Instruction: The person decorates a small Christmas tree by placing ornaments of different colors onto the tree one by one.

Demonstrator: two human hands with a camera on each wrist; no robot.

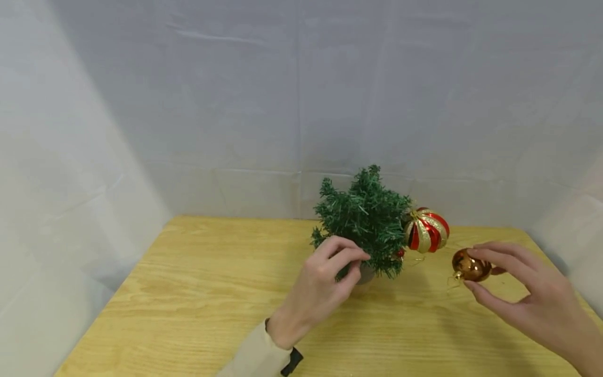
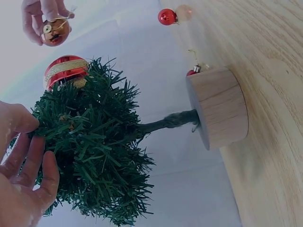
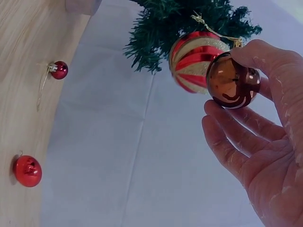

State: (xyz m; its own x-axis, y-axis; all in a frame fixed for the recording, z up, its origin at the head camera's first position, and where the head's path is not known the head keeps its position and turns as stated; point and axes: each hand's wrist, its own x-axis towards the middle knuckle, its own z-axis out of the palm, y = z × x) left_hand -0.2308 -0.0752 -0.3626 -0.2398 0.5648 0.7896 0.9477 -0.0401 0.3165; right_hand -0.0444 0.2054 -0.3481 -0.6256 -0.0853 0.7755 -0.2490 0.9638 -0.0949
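Note:
A small green artificial tree stands on a round wooden base on the wooden table. A red-and-gold striped ornament hangs from its right side. My left hand pinches a low branch at the tree's front. To the tree's right, my right hand pinches a shiny bronze ball ornament between thumb and fingers. It is held above the table, close beside the striped ornament, and a gold thread loop dangles from it.
Two small red balls lie on the table behind the tree, one near the base and one further off. A pale cloth backdrop closes in the table's back and sides. Bare tabletop stretches to the left and front.

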